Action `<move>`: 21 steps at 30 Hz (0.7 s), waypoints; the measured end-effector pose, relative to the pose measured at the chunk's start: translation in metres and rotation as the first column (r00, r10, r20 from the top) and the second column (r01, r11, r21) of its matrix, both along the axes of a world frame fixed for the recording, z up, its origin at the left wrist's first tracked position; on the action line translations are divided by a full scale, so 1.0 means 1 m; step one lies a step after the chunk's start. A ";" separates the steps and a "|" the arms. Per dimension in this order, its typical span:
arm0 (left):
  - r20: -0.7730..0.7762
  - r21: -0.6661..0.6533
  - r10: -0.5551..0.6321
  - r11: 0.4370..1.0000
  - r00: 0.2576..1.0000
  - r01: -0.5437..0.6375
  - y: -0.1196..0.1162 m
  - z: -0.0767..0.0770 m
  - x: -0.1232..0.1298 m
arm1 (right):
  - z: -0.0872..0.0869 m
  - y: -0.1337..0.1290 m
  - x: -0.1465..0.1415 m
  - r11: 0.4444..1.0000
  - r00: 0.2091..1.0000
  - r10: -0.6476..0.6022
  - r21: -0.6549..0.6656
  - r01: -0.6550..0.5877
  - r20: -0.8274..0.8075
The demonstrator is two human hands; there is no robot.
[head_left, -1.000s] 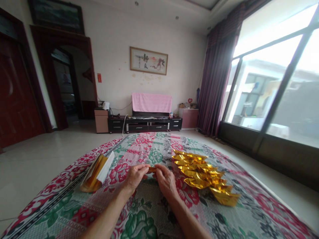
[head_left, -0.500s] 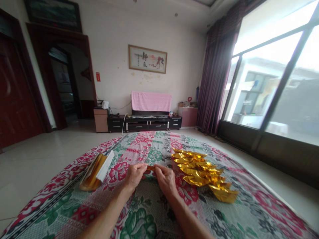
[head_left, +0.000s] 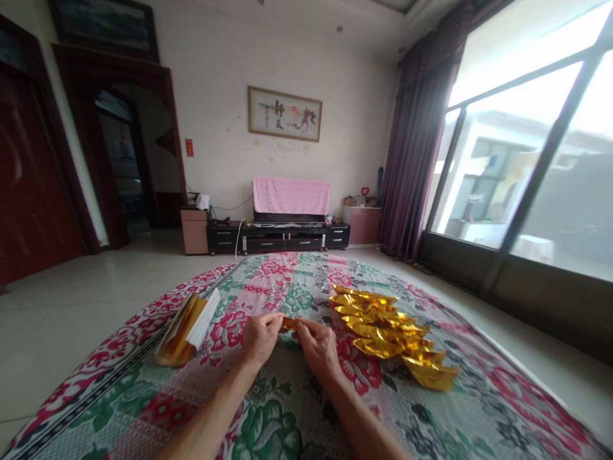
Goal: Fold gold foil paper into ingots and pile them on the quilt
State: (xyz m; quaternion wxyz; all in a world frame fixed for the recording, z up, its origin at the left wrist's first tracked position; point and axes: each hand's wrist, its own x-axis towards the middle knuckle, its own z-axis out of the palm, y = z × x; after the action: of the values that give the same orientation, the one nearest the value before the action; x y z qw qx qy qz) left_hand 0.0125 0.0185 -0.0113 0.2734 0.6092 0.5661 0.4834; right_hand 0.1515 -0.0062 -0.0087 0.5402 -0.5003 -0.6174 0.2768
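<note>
A small strip of gold foil paper (head_left: 288,324) is stretched between my two hands above the patterned cloth (head_left: 268,428). My left hand (head_left: 262,337) pinches its left end, and my right hand (head_left: 318,345) pinches the right end. Both sets of fingers are closed, and they cover much of the strip. To the right lie several folded gold foil pieces (head_left: 378,348) in overlapping rows. On the left rests an open packet of gold sheets (head_left: 184,329) with a white flap.
Beyond the round cloth-covered surface, a low black cabinet (head_left: 268,241) stands against the wall with a pink cloth (head_left: 291,195) above it. A purple curtain (head_left: 412,147) and large windows are at the right. Doorways are on the left.
Slightly more of the gold strip shows between my fingertips than before. My hands have barely moved, and the folded pieces and packet lie where they were.
</note>
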 end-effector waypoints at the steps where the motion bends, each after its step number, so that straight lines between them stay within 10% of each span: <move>1: -0.015 0.004 0.013 1.000 1.000 -0.013 -0.001 0.000 0.000 | 0.000 0.000 0.000 1.000 1.000 0.007 0.000 -0.007 -0.003; 21: -0.152 0.143 0.105 0.986 0.983 -0.084 -0.011 0.009 0.006 | 0.004 -0.004 -0.001 0.999 0.999 -0.030 0.042 0.029 0.039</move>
State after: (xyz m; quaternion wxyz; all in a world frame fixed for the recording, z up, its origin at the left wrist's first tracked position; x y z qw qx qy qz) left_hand 0.0185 0.0072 -0.0018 0.1621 0.6352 0.5803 0.4832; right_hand 0.1509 -0.0100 -0.0050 0.5422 -0.5036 -0.6260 0.2461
